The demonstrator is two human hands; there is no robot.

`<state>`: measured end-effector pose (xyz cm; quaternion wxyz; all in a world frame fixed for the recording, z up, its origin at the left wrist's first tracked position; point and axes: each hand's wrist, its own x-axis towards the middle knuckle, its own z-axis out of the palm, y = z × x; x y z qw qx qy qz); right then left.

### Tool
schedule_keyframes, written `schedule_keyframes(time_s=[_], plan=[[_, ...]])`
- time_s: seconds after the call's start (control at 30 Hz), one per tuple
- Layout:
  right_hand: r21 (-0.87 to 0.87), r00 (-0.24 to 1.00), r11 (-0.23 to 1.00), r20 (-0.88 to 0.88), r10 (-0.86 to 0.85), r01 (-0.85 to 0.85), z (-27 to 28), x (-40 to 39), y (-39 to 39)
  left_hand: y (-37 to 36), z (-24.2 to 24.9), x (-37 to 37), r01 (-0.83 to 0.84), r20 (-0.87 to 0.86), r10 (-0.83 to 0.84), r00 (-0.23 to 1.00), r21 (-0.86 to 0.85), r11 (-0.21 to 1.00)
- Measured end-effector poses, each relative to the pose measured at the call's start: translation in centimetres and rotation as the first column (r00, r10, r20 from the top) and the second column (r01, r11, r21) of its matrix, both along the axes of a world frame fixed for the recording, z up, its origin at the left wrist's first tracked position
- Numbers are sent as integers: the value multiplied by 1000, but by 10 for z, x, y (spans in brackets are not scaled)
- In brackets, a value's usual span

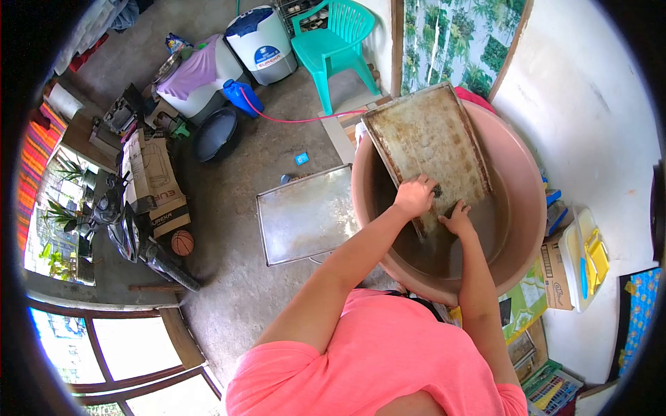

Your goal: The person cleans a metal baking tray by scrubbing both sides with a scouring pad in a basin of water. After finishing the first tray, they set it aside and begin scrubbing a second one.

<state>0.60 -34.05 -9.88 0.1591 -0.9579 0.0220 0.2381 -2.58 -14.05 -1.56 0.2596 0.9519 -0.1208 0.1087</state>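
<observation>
A large pink tub point(524, 229) holds murky water. A stained, rusty metal tray point(430, 135) leans in it, its lower end in the water and its upper end against the far rim. My left hand point(416, 196) rests on the tray near its lower left edge, fingers curled over something small and dark that I cannot clearly make out. Close by on the right, my right hand point(457, 219) touches the tray's lower part, thumb and fingers apart. Another metal tray point(309, 215) lies on the floor left of the tub.
Beyond the tub stand a green plastic chair point(333, 38) and a white washing machine point(260, 48). A black basin point(216, 135), a blue jug point(243, 97), a basketball point(182, 243) and a motorcycle point(125, 222) are on the left. A white wall point(590, 104) borders the right.
</observation>
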Motion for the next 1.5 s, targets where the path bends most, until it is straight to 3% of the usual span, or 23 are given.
schedule_keyframes(time_s=[0.1,0.2,0.3,0.4,0.43,0.5,0.6,0.7,0.77,0.8,0.87,0.97,1.07,1.13,1.23,1.33,1.43,1.5], plan=[[16,1000,1000,-1,3,-3,-1,0,-1,0,5,-1,-1,38,2,999,-25,1000],[10,1000,1000,9,-5,5,0,-1,0,-3,8,2,-26,270,68,960,-158,987],[-16,1000,1000,-3,-1,1,7,-2,2,-3,10,4,-58,208,125,970,-302,952],[107,954,957,168,249,-269,20,-2,7,0,11,4,-109,74,145,987,-365,925],[241,944,930,244,221,-279,32,-4,15,1,6,7,-108,66,145,987,-392,914],[487,918,815,374,130,-313,50,-13,37,0,3,9,-107,52,144,988,-445,889],[852,977,502,206,-59,-149,49,-22,56,-2,8,8,-125,-227,-4,974,-552,825],[814,840,501,470,-271,-294,44,-19,65,-3,3,8,-69,-222,-64,973,-543,837],[916,940,378,239,-242,-135,38,-6,49,0,14,4,-43,-247,-86,965,-474,880],[946,970,321,119,-213,-46,41,-3,45,1,14,4,-44,-129,-7,992,-386,921],[905,964,425,114,-239,-1,47,-5,38,4,15,3,-88,130,117,985,-208,974],[840,956,543,166,-240,-10,28,0,26,19,32,22,-224,64,233,970,-126,966],[805,967,591,108,-232,52,26,-5,25,38,38,44,-363,174,350,920,46,931],[758,982,646,38,-186,94,55,-16,31,54,37,61,-378,73,371,926,141,915],[647,990,761,75,-123,46,49,-19,31,72,43,76,-343,-44,369,928,280,897],[290,971,946,225,79,-144,54,-31,29,75,53,80,-356,-12,379,925,322,878],[285,970,928,26,241,-238,73,-36,30,82,44,100,-424,109,410,905,266,866],[284,976,935,24,216,-214,77,-38,35,90,51,109,-343,-10,356,934,248,906]])
